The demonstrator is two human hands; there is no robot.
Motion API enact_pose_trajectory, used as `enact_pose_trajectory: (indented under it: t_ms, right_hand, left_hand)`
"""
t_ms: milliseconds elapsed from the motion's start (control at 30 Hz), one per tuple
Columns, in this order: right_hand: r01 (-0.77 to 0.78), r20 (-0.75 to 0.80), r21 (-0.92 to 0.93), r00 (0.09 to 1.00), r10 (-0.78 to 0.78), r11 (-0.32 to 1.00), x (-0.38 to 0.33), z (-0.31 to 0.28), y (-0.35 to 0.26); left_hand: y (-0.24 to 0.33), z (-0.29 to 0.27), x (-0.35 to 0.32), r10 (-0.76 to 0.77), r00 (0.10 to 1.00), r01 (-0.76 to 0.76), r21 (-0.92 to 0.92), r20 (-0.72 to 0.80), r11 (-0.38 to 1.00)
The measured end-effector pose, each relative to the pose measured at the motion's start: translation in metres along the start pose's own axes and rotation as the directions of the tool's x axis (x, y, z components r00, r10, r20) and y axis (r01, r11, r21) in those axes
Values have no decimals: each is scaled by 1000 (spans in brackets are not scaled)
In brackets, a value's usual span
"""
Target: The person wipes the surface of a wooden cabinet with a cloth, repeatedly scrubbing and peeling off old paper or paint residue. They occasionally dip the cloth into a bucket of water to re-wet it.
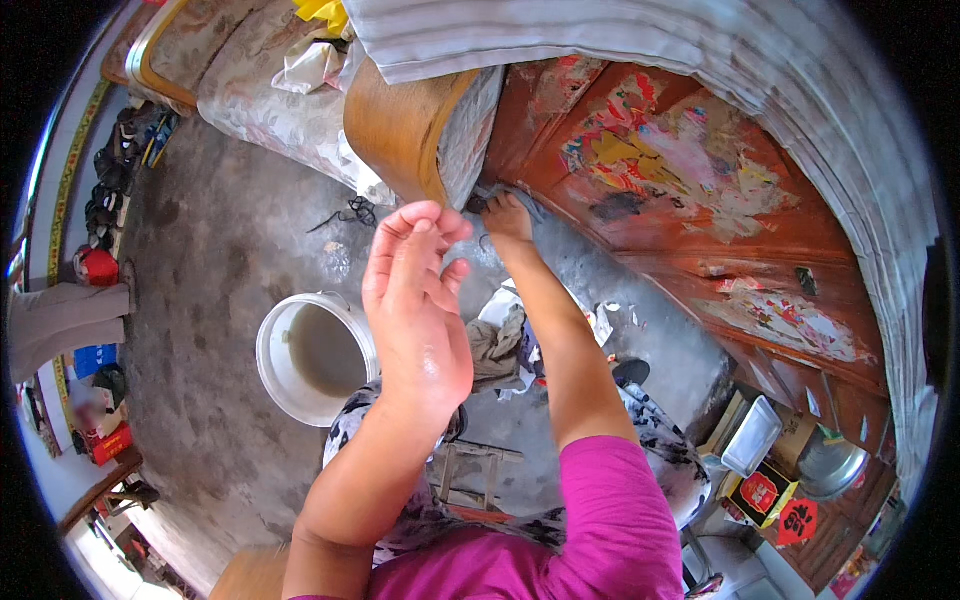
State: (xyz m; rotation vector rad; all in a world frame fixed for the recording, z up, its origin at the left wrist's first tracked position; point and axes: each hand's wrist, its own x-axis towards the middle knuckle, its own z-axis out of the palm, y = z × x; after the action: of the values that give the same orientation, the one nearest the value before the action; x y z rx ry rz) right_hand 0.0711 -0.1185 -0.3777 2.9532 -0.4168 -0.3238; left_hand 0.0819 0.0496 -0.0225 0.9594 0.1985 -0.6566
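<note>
While the right hand [508, 218] reaches down at the foot of the reddish-brown cabinet [545, 130], the left hand [415, 310] is raised above the floor [200, 300], near the center of the view. The right arm is extended forward from a magenta sleeve [615, 500]. The right hand is positioned at a grey-blue cloth [534, 207], which lies low against the cabinet base, just beside the curved wooden armrest [395, 130]. The right fingers are bent downward; whether they are clamped on the cloth or only rest against it cannot be told. The left fingers are loosely curved and apart from the cloth, with the thumb alongside them.

A white bucket [268, 350] stands on the floor to the left of the left hand and contains cloudy grey liquid [328, 350]. A dark cord [350, 213] lies loose on the floor near the armrest. A crumpled grey-brown fabric [497, 345] is located between the two forearms. Torn paper remnants [690, 160] adhere to the cabinet face, and a pale striped cover [620, 40] hangs over its upper edge. A white tray [752, 437] and a metal basin [835, 468] are located at the lower right.
</note>
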Motion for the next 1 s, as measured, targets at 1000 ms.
enact_pose_trajectory:
  t_ms: [1000]
  right_hand:
    - [38, 622, 138, 774, 117, -990, 54, 24, -9]
  left_hand:
    - [-2, 14, -3, -67, 986, 73, -35, 151, 997]
